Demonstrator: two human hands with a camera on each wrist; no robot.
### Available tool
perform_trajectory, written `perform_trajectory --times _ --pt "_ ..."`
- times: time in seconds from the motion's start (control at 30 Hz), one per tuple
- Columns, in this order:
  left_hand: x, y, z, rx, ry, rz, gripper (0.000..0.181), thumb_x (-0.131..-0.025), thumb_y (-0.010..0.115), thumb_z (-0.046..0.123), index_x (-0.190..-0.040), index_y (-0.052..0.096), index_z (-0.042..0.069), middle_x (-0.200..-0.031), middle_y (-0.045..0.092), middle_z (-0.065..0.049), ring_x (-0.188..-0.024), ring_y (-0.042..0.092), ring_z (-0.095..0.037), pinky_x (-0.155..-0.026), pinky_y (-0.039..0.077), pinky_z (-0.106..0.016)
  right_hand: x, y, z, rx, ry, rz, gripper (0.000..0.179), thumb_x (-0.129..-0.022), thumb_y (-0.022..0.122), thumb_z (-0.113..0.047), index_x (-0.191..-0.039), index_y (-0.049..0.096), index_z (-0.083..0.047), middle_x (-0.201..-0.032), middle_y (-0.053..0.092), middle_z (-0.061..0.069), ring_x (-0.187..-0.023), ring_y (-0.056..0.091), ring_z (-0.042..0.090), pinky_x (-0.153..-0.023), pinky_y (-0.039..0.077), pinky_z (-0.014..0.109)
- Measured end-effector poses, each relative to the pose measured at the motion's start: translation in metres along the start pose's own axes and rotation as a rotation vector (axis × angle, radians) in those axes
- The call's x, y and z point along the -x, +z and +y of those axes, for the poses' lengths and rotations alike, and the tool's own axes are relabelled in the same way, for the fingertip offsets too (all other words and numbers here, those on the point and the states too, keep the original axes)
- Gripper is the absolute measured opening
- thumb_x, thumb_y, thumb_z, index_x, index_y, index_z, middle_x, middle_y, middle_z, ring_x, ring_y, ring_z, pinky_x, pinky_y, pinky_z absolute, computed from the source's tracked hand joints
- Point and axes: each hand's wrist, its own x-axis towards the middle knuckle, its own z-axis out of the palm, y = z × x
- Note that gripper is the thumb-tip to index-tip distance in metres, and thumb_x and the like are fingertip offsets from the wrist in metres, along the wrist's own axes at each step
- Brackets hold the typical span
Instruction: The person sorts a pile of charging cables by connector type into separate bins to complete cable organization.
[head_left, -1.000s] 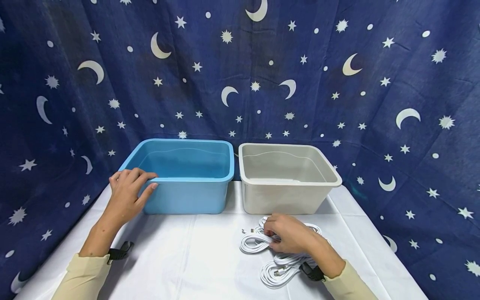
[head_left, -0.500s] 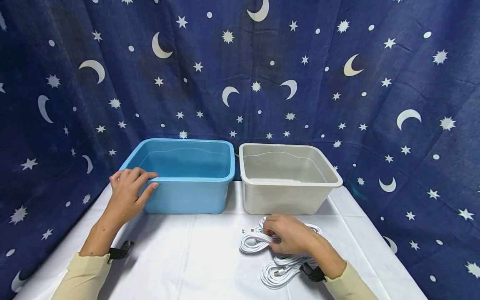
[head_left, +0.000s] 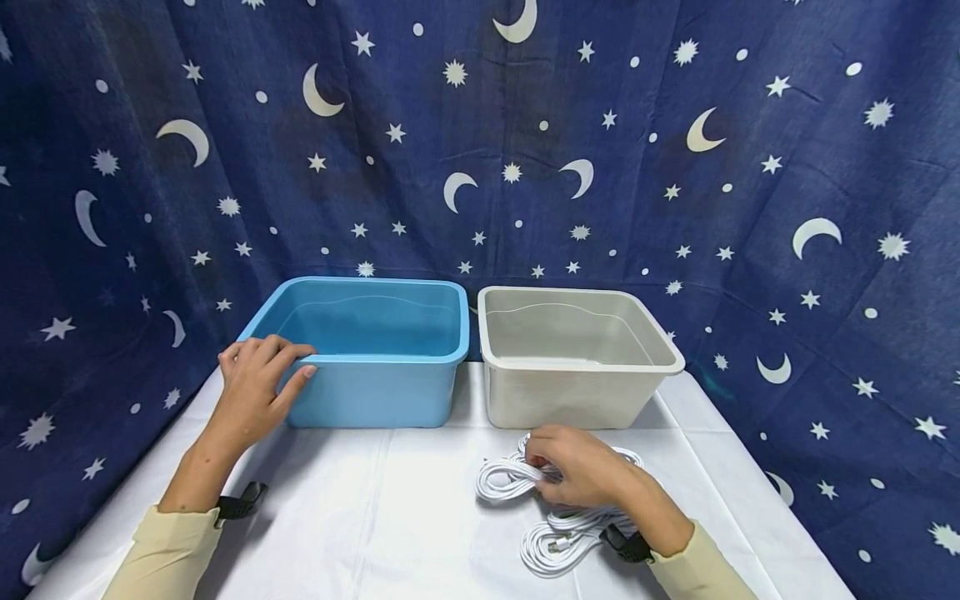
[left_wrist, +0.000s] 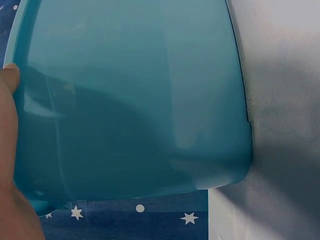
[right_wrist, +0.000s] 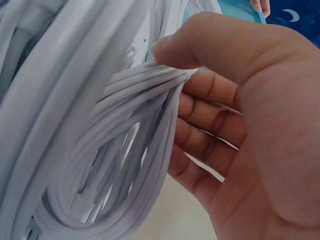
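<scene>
In the head view my left hand (head_left: 258, 387) holds the near left rim of a blue plastic bin (head_left: 375, 392), fingers over the edge and thumb on the outside. The bin's wall (left_wrist: 125, 100) fills most of the left wrist view. My right hand (head_left: 577, 467) pinches a coiled white cable (head_left: 504, 481) at its bound middle, in front of the grey bin. Up close in the right wrist view, thumb and fingers close on the coil (right_wrist: 145, 95). Several other white cable coils (head_left: 551, 550) lie beneath and beside this hand, partly hidden by it.
A grey bin (head_left: 566, 396) stands right of the blue one, with a narrow gap between them. Both stand on a white cloth-covered table (head_left: 420, 517). A dark blue curtain (head_left: 480, 142) with moons and stars closes off the back and sides.
The pinched cable coil has shifted slightly left and up with my right hand. My left hand stays on the blue bin's rim.
</scene>
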Motion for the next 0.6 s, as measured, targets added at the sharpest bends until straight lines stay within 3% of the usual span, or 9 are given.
perform_trajectory --times 0.3,0.6 --pt "0.0018 0.0008 -0.0012 -0.001 -0.004 0.002 0.023 -0.101 0.072 0.019 -0.122 0.073 0.011 -0.104 0.062 -0.009 -0.101 0.049 -0.037 -0.103 0.021 -0.071 -0.0017 -0.0001 -0.0028 -0.059 -0.052 0.038 0.024 -0.077 0.084 -0.016 -0.090 0.064 -0.023 -0.087 0.057 -0.012 -0.082 0.051 0.003 -0.075 0.046 0.022" --pt "-0.0001 0.0002 -0.0012 0.010 0.005 0.011 0.023 -0.100 0.073 0.017 -0.122 0.073 0.011 -0.104 0.062 -0.009 -0.101 0.049 -0.037 -0.102 0.020 -0.071 -0.0012 -0.0077 -0.0066 -0.064 -0.040 0.053 0.025 -0.079 0.083 -0.017 -0.097 0.067 -0.022 -0.094 0.059 -0.013 -0.087 0.054 0.003 -0.080 0.051 0.024"
